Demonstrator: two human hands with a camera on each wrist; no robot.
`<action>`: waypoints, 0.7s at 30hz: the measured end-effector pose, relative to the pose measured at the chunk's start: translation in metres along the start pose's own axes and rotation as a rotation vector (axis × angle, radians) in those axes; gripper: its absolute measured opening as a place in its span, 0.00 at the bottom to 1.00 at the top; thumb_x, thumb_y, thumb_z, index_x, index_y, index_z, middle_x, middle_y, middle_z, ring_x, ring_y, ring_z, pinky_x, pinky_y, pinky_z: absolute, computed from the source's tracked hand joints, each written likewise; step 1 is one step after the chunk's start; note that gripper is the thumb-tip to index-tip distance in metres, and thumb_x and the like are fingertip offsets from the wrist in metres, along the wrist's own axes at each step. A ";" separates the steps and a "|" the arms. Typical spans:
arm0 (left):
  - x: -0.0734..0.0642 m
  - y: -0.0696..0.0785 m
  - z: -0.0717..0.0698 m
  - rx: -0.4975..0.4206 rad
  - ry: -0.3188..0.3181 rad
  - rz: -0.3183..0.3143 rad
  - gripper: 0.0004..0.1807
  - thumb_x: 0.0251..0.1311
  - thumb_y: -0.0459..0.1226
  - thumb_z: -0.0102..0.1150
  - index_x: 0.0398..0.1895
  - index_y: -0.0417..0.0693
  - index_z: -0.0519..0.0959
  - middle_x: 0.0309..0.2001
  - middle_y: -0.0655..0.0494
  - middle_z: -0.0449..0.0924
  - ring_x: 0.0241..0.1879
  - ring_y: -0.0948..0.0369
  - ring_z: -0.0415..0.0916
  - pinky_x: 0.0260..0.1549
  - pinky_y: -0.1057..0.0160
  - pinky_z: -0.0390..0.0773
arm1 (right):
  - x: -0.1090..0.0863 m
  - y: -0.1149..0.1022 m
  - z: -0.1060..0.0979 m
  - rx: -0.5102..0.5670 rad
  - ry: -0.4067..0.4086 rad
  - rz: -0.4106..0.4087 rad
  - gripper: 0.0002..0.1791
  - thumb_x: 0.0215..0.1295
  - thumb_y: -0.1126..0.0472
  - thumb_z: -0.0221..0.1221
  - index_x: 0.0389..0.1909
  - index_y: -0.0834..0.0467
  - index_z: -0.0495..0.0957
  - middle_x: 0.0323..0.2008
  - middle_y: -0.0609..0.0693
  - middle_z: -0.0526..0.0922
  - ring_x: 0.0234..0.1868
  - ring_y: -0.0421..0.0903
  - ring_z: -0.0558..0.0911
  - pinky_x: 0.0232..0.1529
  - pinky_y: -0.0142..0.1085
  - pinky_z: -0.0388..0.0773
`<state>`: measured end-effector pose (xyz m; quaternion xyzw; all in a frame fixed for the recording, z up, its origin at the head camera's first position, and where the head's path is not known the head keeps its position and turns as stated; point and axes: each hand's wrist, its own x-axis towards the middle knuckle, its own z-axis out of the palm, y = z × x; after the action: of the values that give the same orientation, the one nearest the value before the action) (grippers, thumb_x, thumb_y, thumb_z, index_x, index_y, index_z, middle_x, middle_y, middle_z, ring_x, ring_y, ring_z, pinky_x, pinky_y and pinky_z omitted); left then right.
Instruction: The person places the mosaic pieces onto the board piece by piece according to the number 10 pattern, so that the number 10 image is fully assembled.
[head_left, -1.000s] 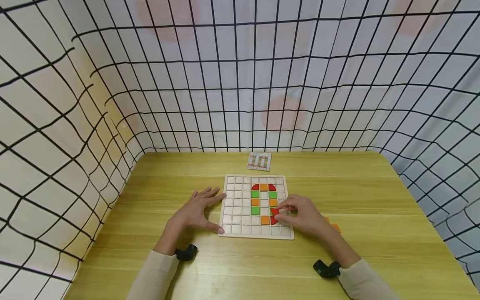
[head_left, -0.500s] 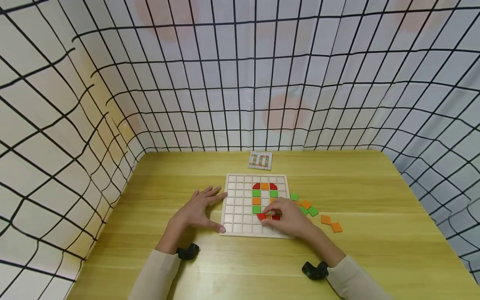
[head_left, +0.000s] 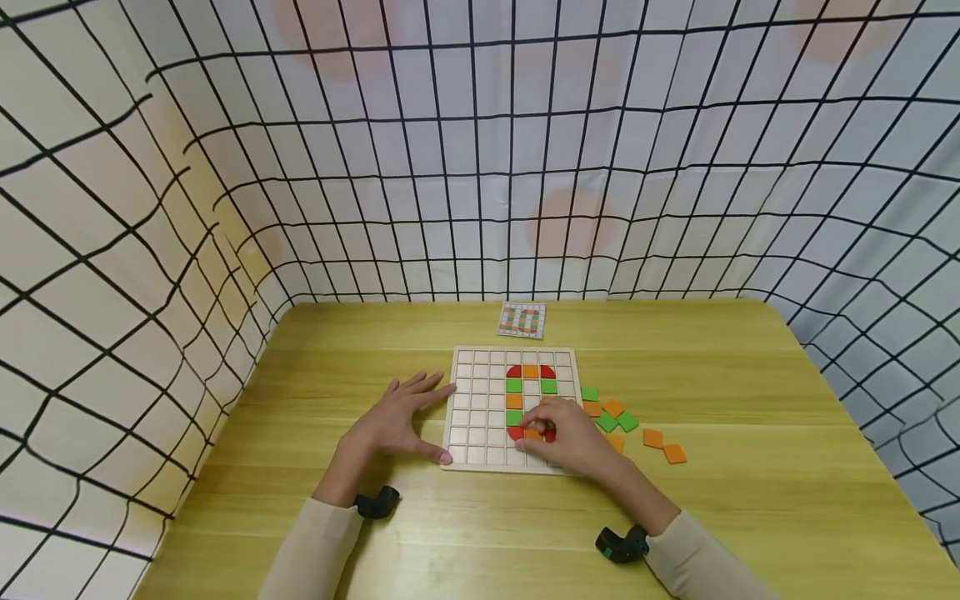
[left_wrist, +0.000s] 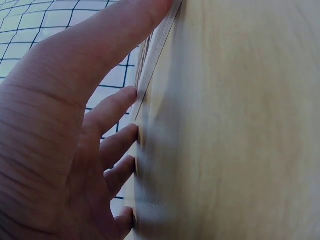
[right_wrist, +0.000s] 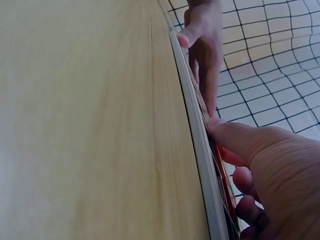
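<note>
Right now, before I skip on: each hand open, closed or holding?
Left hand: open, touching the board.
Right hand: closed, pinching a red tile at the board.

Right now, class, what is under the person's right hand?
Under the right hand is part of the gridded board. By its fingers show a red tile, an orange tile and part of a second red tile. Any tiles beneath the palm are covered.
</note>
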<state>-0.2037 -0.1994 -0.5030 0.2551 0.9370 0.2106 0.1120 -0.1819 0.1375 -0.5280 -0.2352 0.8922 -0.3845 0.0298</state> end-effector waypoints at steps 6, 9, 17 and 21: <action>-0.001 0.000 -0.002 -0.001 0.002 0.003 0.64 0.36 0.72 0.76 0.80 0.65 0.62 0.83 0.52 0.51 0.83 0.44 0.42 0.77 0.29 0.40 | 0.000 -0.001 0.000 0.000 0.010 -0.017 0.10 0.57 0.47 0.76 0.36 0.44 0.86 0.26 0.38 0.74 0.33 0.40 0.72 0.36 0.33 0.68; 0.000 0.000 -0.002 0.003 0.003 0.003 0.64 0.36 0.72 0.76 0.80 0.66 0.62 0.83 0.52 0.51 0.83 0.45 0.42 0.77 0.30 0.39 | 0.000 -0.002 -0.001 -0.003 0.015 -0.022 0.10 0.57 0.47 0.76 0.36 0.43 0.87 0.26 0.38 0.74 0.33 0.40 0.72 0.36 0.33 0.68; 0.002 -0.001 -0.001 0.020 0.005 0.005 0.64 0.36 0.73 0.75 0.80 0.66 0.61 0.83 0.53 0.51 0.83 0.45 0.42 0.77 0.30 0.40 | 0.000 -0.002 -0.001 -0.032 0.020 -0.030 0.11 0.56 0.47 0.77 0.34 0.44 0.86 0.26 0.39 0.74 0.32 0.40 0.72 0.33 0.32 0.66; 0.002 -0.001 0.000 0.015 0.007 0.005 0.64 0.36 0.72 0.75 0.80 0.66 0.62 0.83 0.53 0.51 0.83 0.45 0.42 0.77 0.30 0.40 | 0.000 -0.002 -0.002 -0.027 0.021 -0.033 0.11 0.56 0.46 0.76 0.34 0.44 0.86 0.26 0.39 0.75 0.32 0.39 0.72 0.34 0.32 0.67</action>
<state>-0.2060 -0.1993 -0.5035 0.2577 0.9382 0.2048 0.1064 -0.1816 0.1378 -0.5252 -0.2464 0.8935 -0.3753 0.0107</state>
